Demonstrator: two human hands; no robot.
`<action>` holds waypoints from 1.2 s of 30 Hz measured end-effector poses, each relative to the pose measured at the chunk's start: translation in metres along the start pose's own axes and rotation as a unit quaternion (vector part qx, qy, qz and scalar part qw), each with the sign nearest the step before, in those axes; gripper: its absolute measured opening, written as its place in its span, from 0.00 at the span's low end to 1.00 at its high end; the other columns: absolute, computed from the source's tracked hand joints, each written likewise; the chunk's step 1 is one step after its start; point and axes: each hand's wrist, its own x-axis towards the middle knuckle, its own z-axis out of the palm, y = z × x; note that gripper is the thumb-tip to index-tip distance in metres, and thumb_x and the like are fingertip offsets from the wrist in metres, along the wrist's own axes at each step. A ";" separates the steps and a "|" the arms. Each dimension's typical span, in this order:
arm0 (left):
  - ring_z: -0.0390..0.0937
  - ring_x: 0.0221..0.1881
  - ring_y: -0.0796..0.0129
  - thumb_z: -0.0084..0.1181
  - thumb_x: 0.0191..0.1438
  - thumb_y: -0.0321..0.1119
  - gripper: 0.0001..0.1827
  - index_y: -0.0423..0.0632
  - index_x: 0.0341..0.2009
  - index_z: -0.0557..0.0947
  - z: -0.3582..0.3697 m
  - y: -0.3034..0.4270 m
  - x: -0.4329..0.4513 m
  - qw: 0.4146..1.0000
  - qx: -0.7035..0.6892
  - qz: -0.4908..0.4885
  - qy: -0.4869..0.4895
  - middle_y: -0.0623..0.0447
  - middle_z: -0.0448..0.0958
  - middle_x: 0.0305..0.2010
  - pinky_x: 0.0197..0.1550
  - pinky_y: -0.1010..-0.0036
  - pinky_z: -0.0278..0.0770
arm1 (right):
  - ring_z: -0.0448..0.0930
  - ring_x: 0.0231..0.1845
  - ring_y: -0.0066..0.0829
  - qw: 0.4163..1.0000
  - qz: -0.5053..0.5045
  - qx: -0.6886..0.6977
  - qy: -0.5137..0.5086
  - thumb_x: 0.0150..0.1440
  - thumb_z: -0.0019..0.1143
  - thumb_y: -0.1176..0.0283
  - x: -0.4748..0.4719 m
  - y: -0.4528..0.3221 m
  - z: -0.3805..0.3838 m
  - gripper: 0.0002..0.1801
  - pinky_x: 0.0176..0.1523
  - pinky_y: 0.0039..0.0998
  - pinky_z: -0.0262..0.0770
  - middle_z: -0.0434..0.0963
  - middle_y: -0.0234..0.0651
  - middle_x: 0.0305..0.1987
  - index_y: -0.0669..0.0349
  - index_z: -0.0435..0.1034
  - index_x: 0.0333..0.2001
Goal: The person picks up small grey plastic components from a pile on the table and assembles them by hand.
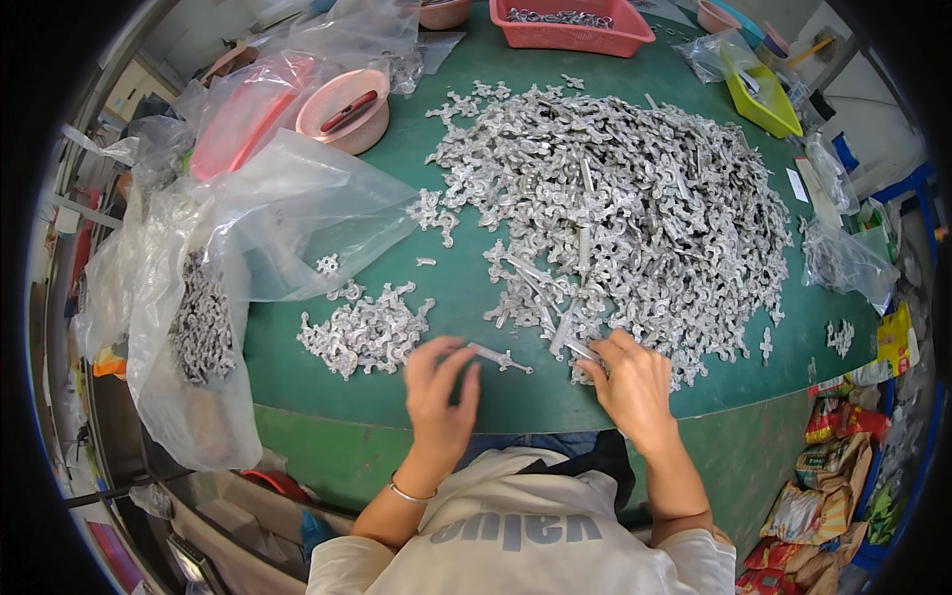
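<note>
My left hand (440,390) is slightly blurred, fingers apart, beside a long thin metal casting (500,358) lying on the green table. Whether a fingertip touches that piece is not plain. At the front edge of a large heap of small silvery metal castings (632,201), my right hand (636,383) pinches the end of a long flat metal piece (580,348) between thumb and forefinger. More long strips (532,279) lie just beyond it. A smaller pile of lobed metal castings (364,327) sits to the left of my left hand.
Clear plastic bags (312,201) cover the table's left side, one holding dark metal parts (202,320). Behind are a pink bowl (375,123) with a red-handled tool (349,111) and a red basket (573,41) of metal rings. A yellow-green tray (777,104) stands at right.
</note>
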 end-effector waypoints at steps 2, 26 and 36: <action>0.66 0.43 0.55 0.56 0.40 0.20 0.18 0.45 0.40 0.75 0.006 -0.001 -0.002 0.997 -0.028 0.017 -0.072 0.47 0.69 0.44 0.45 0.67 0.64 | 0.72 0.17 0.35 0.999 -0.009 0.049 0.020 0.42 0.61 0.71 -0.001 -0.003 0.002 0.08 0.21 0.30 0.64 0.71 0.34 0.22 0.62 0.73 0.26; 0.66 0.37 0.55 0.52 0.42 0.19 0.14 0.42 0.38 0.75 0.020 -0.004 0.006 0.980 -0.010 0.066 -0.189 0.47 0.67 0.34 0.39 0.67 0.64 | 0.73 0.20 0.38 0.999 -0.038 -0.022 0.023 0.45 0.56 0.72 0.038 -0.004 0.028 0.06 0.22 0.35 0.64 0.68 0.36 0.27 0.59 0.70 0.29; 0.69 0.32 0.55 0.51 0.44 0.18 0.12 0.41 0.36 0.75 0.030 0.006 0.006 0.973 -0.110 0.030 -0.203 0.47 0.68 0.33 0.33 0.69 0.68 | 0.74 0.22 0.35 0.986 -0.012 0.159 -0.053 0.43 0.59 0.74 0.024 -0.011 0.020 0.06 0.26 0.30 0.68 0.73 0.38 0.24 0.63 0.71 0.26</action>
